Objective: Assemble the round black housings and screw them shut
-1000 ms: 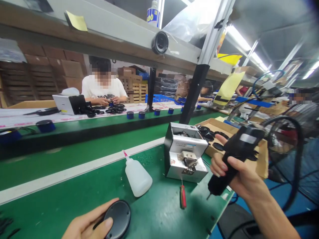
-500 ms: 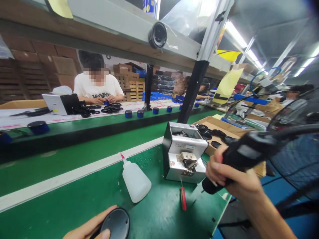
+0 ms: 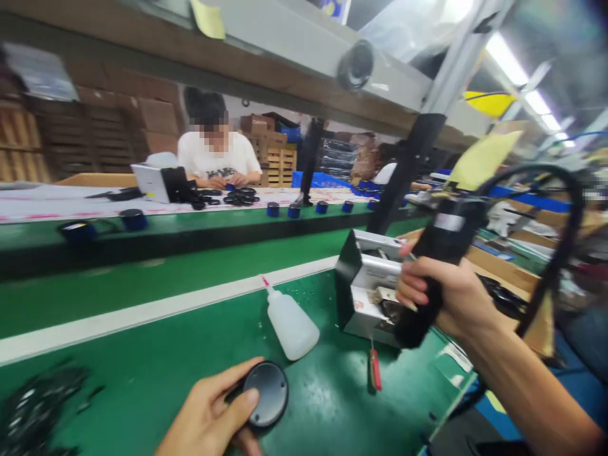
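Note:
My left hand [image 3: 213,405] grips a round black disc [image 3: 266,394] with small holes near its rim, thumb on its face, low in the view. Wrapped round a black power screwdriver [image 3: 444,247] is my right hand [image 3: 434,288], its lower end in front of the silver screw machine [image 3: 358,285]. The tip of the tool cannot be made out. A white squeeze bottle [image 3: 293,326] with a pink tip lies on the green table between my hands. Beside the machine's base is a small red-handled screwdriver [image 3: 375,369].
A heap of black parts [image 3: 38,405] lies at the lower left. Blue-sided round pieces [image 3: 133,219] line the green ledge opposite. A person in a white shirt [image 3: 218,152] handles parts across the table. A cardboard box [image 3: 508,266] stands at the right, a metal shelf [image 3: 294,63] overhead.
The view has swung left. My left hand and the disc now show higher and more fully. My right hand has raised the power screwdriver more upright, in front of the machine.

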`<state>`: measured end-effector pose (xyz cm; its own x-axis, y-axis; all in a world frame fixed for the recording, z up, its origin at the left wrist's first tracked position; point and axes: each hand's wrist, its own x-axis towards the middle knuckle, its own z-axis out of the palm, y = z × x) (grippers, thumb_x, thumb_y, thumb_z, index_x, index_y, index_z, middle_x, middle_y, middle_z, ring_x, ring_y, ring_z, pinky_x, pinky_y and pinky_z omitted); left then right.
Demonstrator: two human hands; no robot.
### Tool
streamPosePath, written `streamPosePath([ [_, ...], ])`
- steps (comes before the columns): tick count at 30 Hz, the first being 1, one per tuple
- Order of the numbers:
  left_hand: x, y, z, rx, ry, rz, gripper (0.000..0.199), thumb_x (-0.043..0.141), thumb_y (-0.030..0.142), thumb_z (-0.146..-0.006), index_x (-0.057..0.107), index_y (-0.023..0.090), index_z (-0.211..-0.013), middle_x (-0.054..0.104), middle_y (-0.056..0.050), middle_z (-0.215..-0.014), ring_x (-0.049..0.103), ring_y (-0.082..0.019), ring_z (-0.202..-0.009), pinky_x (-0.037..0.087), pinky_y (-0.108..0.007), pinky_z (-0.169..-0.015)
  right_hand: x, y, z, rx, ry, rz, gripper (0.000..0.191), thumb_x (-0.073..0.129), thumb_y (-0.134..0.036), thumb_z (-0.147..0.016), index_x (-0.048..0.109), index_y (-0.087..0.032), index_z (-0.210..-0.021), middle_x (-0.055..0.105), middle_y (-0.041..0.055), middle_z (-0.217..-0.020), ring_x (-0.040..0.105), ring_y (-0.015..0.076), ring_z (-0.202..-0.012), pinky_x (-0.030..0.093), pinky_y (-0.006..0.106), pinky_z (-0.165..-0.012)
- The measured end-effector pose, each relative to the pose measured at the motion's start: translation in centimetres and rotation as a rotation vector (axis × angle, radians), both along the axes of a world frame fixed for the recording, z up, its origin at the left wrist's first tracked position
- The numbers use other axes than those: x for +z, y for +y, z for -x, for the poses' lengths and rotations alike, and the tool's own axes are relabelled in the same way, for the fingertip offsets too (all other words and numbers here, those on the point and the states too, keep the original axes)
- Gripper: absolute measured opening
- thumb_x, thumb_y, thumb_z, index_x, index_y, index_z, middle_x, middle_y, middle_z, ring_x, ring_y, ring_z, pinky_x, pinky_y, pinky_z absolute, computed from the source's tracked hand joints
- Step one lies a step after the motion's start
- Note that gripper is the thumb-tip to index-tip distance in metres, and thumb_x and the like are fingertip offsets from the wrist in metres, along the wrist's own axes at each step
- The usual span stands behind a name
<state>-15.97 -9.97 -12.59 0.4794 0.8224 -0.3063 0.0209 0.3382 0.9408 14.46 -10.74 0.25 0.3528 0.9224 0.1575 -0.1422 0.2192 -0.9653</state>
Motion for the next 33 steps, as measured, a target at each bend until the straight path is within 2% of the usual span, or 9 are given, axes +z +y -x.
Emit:
streamPosePath([
  [3, -0.4, -0.2, -0.2, -0.010, -0.111, 0.018, 0.083, 0.077, 0.063, -0.070, 0.057, 0.008, -0.128, 0.071, -0.014, -0.096, 0.070, -0.023, -0.051, 0.051, -0.024, -0.048, -0.6, -1.1, 3.3, 0.160, 0.065, -0.034, 0.020, 0.071, -0.021, -0.069, 0.060, -0.021, -0.085, 0.038, -0.0077, -0.044, 0.033, 0.0073, -0.033, 0.037, 0.021, -0.035],
  [7, -0.9, 0.0, -0.2, -0.029, -0.123, 0.012, 0.084, 0.075, 0.061, -0.073, 0.051, 0.006, -0.132, 0.071, -0.015, -0.094, 0.070, -0.020, -0.052, 0.048, -0.020, -0.047, -0.7, -0.9, 9.3, 0.474, 0.138, -0.189, 0.015, 0.066, -0.019, -0.081, 0.056, -0.024, -0.090, 0.044, -0.0079, -0.051, 0.040, 0.0082, -0.039, 0.041, 0.023, -0.043],
  [10, -0.5, 0.0, -0.3, -0.048, -0.120, 0.013, 0.091, 0.075, 0.064, -0.071, 0.049, 0.002, -0.133, 0.071, -0.016, -0.094, 0.070, -0.020, -0.051, 0.048, -0.020, -0.046, -0.9, -0.1, 12.4, 0.576, 0.145, -0.279, 0.013, 0.061, -0.015, -0.086, 0.053, -0.023, -0.092, 0.044, -0.0089, -0.054, 0.037, 0.0061, -0.040, 0.037, 0.019, -0.043],
  [17, 0.5, 0.0, -0.4, -0.066, -0.137, 0.004, 0.088, 0.075, 0.066, -0.069, 0.056, 0.003, -0.126, 0.070, -0.014, -0.090, 0.068, -0.019, -0.051, 0.048, -0.021, -0.046, -1.9, 0.4, 13.2, 0.571, 0.111, -0.289, 0.016, 0.059, -0.011, -0.085, 0.054, -0.024, -0.092, 0.045, -0.0079, -0.054, 0.036, 0.0064, -0.039, 0.036, 0.019, -0.041],
  [20, 0.5, 0.1, -0.4, -0.066, -0.123, 0.012, 0.096, 0.075, 0.070, -0.066, 0.053, 0.001, -0.130, 0.071, -0.014, -0.086, 0.068, -0.021, -0.051, 0.050, -0.023, -0.048, -2.8, 0.5, 13.4, 0.580, 0.075, -0.257, 0.015, 0.059, -0.009, -0.082, 0.054, -0.023, -0.084, 0.044, -0.0068, -0.053, 0.035, 0.0077, -0.038, 0.035, 0.021, -0.039],
  [24, 0.0, 0.3, -0.3, -0.069, -0.094, -0.024, 0.101, 0.072, 0.076, -0.064, 0.054, 0.003, -0.130, 0.071, -0.012, -0.081, 0.069, -0.023, -0.052, 0.050, -0.025, -0.047, -3.6, 0.6, 14.1, 0.694, 0.024, -0.196, 0.014, 0.059, -0.011, -0.078, 0.050, -0.021, -0.078, 0.046, -0.0037, -0.056, 0.040, 0.0110, -0.042, 0.034, 0.023, -0.038],
  [27, -0.1, 0.4, -0.2, -0.080, -0.050, -0.028, 0.087, 0.073, 0.071, -0.069, 0.059, 0.005, -0.124, 0.068, -0.006, -0.067, 0.070, -0.025, -0.054, 0.052, -0.025, -0.050, -2.8, 0.6, 14.4, 0.630, -0.038, -0.127, 0.021, 0.064, -0.009, -0.067, 0.050, -0.020, -0.076, 0.049, -0.0039, -0.056, 0.042, 0.0110, -0.044, 0.032, 0.022, -0.039],
  [30, 0.2, 0.4, -0.2, -0.022, -0.013, -0.004, 0.081, 0.078, 0.064, -0.070, 0.059, 0.007, -0.125, 0.070, -0.006, -0.075, 0.070, -0.023, -0.053, 0.054, -0.026, -0.053, -0.6, 0.1, 12.2, 0.512, -0.069, -0.165, 0.017, 0.065, -0.016, -0.065, 0.050, -0.020, -0.069, 0.044, -0.0065, -0.047, 0.039, 0.0106, -0.037, 0.030, 0.022, -0.035],
  [33, 0.4, 0.3, -0.3, 0.004, -0.014, 0.016, 0.088, 0.079, 0.065, -0.067, 0.055, 0.007, -0.128, 0.073, -0.010, -0.087, 0.070, -0.023, -0.051, 0.055, -0.027, -0.053, 1.7, -0.5, 6.9, 0.187, -0.094, -0.325, 0.016, 0.066, -0.016, -0.066, 0.052, -0.021, -0.070, 0.046, -0.0075, -0.045, 0.040, 0.0106, -0.035, 0.038, 0.023, -0.036],
])
